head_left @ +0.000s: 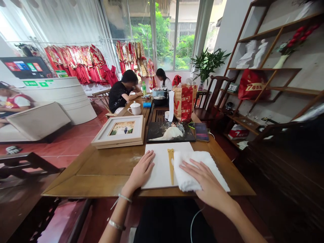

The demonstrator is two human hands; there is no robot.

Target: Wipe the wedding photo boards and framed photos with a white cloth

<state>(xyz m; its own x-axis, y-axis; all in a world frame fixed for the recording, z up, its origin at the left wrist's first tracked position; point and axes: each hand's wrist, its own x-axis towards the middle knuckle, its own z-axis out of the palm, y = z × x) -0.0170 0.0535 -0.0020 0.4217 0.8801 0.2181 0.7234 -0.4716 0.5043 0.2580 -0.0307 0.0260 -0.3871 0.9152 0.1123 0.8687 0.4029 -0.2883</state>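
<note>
A flat white board [158, 168] lies at the near edge of the wooden table. My left hand [144, 167] rests flat on its left side, fingers stretched out. On the right, my right hand [199, 173] presses with spread fingers on a folded white towel [212, 168], which covers the board's right part. Between the hands lies a narrow yellowish tapered tool [170, 167], perhaps a scraper or comb; its exact kind is unclear. Just beyond the board is a dark photo panel [169, 131] showing a figure in a white dress.
Stacked picture frames [121, 130] sit left on the table [101, 168], near a white lidded cup [135, 108]. A paper bag [183, 103] and a phone [201, 131] stand and lie on the right. Two people sit at the far end. Shelves [273, 69] line the right wall.
</note>
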